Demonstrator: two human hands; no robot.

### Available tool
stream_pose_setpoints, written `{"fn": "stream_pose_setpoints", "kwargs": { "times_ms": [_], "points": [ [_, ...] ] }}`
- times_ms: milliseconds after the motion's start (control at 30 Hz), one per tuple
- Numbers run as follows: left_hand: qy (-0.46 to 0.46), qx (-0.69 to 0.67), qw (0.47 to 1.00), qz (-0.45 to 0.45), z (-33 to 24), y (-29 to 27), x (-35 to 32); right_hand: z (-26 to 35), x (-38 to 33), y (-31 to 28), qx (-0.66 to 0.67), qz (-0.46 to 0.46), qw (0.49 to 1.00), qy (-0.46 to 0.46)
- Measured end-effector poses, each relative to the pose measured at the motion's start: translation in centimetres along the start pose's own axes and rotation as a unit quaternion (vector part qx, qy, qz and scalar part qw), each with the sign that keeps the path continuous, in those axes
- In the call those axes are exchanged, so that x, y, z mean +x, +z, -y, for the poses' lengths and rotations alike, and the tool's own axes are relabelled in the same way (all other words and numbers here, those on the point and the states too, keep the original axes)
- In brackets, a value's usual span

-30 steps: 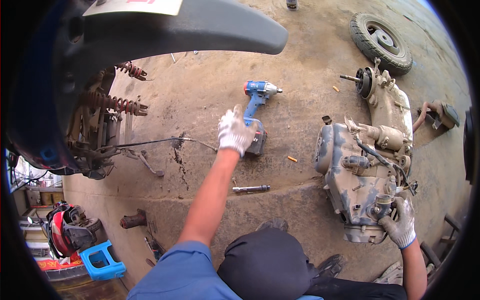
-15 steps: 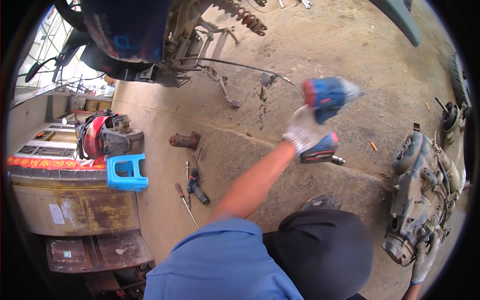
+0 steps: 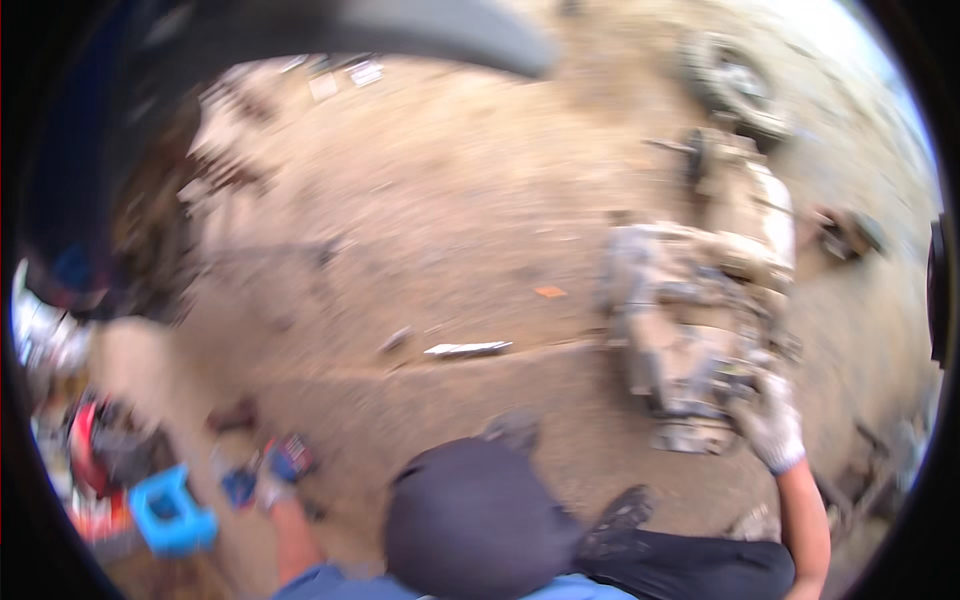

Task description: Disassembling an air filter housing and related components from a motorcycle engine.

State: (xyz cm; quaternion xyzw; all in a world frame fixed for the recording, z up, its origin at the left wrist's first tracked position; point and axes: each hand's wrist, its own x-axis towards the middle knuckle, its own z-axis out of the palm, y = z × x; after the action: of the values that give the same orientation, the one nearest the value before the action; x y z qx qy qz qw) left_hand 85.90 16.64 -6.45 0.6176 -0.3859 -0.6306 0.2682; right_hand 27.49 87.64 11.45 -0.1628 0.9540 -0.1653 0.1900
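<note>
My left hand [image 3: 272,489], in a pale glove, is low on the left, closed on a blue and red cordless impact wrench [image 3: 291,457]. Motion smears the fingers there. Beside the hand is another blue piece [image 3: 238,488]; I cannot tell whether it belongs to that wrench or is a separate tool. On the right, my gloved right hand [image 3: 775,420] grips the near end of a dirty scooter engine [image 3: 690,310] lying on the floor. Its fingertips are partly lost among the engine's parts.
A wheel [image 3: 738,85] lies beyond the engine. Left of my left arm stands a blue plastic stool [image 3: 172,510]. A dark vehicle body [image 3: 70,180] fills the upper left. On the concrete floor lie a whitish strip [image 3: 468,349] and an orange scrap [image 3: 549,291].
The view has swung right and blurred. My left hand has carried the impact wrench from over the middle of the floor down to the left, near the stool. My right hand stays at the engine.
</note>
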Motion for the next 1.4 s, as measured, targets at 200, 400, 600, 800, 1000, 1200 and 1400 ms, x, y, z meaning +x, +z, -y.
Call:
{"fn": "stream_pose_setpoints", "kwargs": {
  "times_ms": [200, 400, 600, 800, 1000, 1200, 1400],
  "points": [
    [-0.080, 0.006, 0.994, 0.069, 1.1, 15.0, 6.1, 1.3, 2.0, -1.4, 0.006, 0.027, 0.993, -0.119],
    [0.039, 0.181, 0.953, 0.241, -0.4, 25.9, 4.9, 2.2, 0.5, -5.1, -0.089, 0.020, 0.989, -0.119],
    [0.171, 0.324, 0.873, 0.323, -1.0, 35.1, -5.2, 5.1, 1.0, -8.1, -0.141, 0.044, 0.984, -0.105],
    [0.373, 0.373, 0.723, 0.447, -3.2, 48.6, -18.8, 8.7, 2.6, -3.8, 0.006, -0.150, 0.941, -0.304],
    [0.442, 0.040, 0.369, 0.817, -2.7, 66.4, -39.5, 8.9, 3.1, -1.4, 0.120, 0.055, 0.961, -0.242],
    [0.382, 0.055, 0.417, 0.823, 3.1, 65.2, -42.3, 1.5, -2.1, 0.8, 0.205, 0.137, 0.969, 0.016],
    [0.395, 0.088, 0.429, 0.808, 5.3, 65.2, -41.4, 4.0, -0.8, -1.4, 0.310, 0.181, 0.924, 0.133]
  ]
}}
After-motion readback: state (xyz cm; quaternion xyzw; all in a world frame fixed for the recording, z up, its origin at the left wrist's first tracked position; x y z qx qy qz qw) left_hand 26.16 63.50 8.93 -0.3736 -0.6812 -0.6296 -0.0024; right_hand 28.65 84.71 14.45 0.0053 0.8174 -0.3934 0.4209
